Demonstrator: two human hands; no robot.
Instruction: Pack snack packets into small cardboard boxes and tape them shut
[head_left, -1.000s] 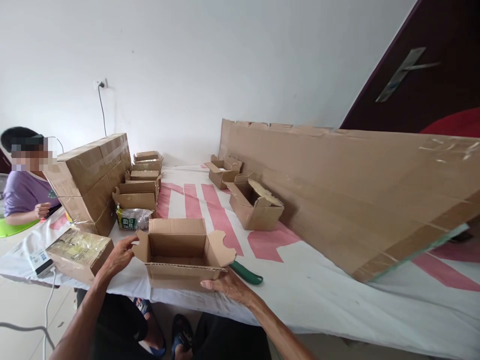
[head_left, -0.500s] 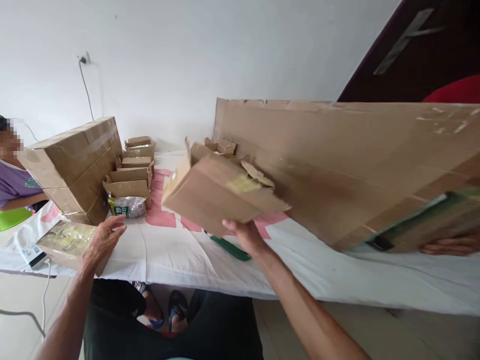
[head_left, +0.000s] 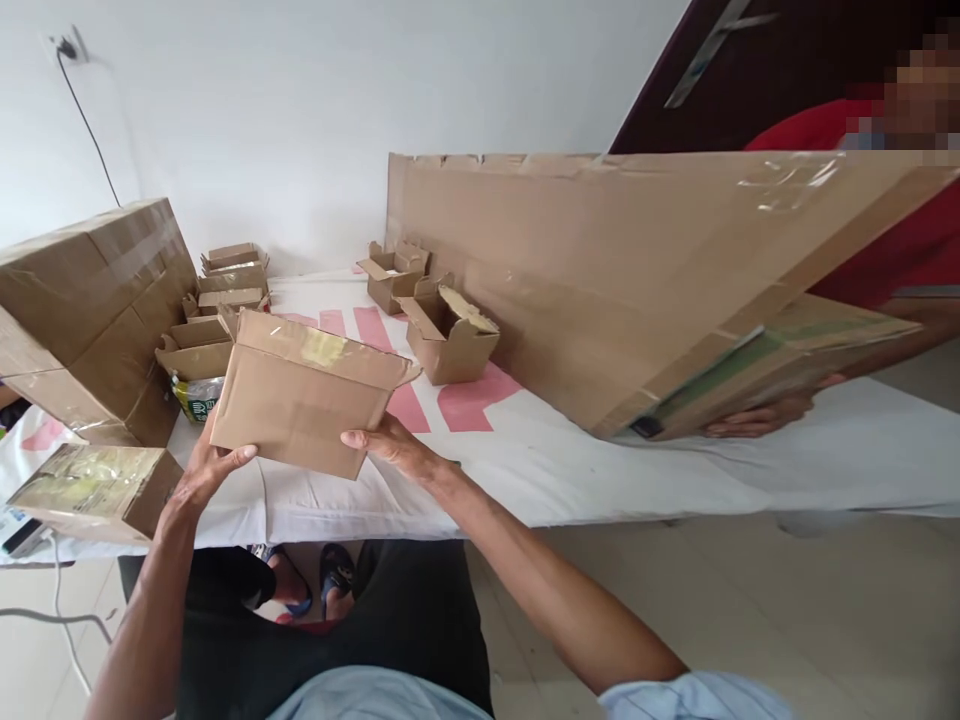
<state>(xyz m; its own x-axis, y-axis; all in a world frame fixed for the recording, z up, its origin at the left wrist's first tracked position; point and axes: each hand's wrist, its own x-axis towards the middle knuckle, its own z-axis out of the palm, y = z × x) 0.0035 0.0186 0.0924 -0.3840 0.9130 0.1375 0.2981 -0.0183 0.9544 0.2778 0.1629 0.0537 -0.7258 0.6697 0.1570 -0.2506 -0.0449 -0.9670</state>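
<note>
A small brown cardboard box is held up above the table's near edge, tipped so its taped underside faces me. My left hand grips its lower left corner. My right hand grips its lower right edge, thumb on the face. Both hands are closed on the box. Its inside is hidden from me.
The white table with pink stripes bears several small open boxes, large taped cartons at left, a wrapped packet and a can. A person in red at right holds a long cardboard panel across the table.
The box stood open on the table; my right hand lifted and turned it over, and my left hand now grips it too. The view has swung right and down, showing the person in red.
</note>
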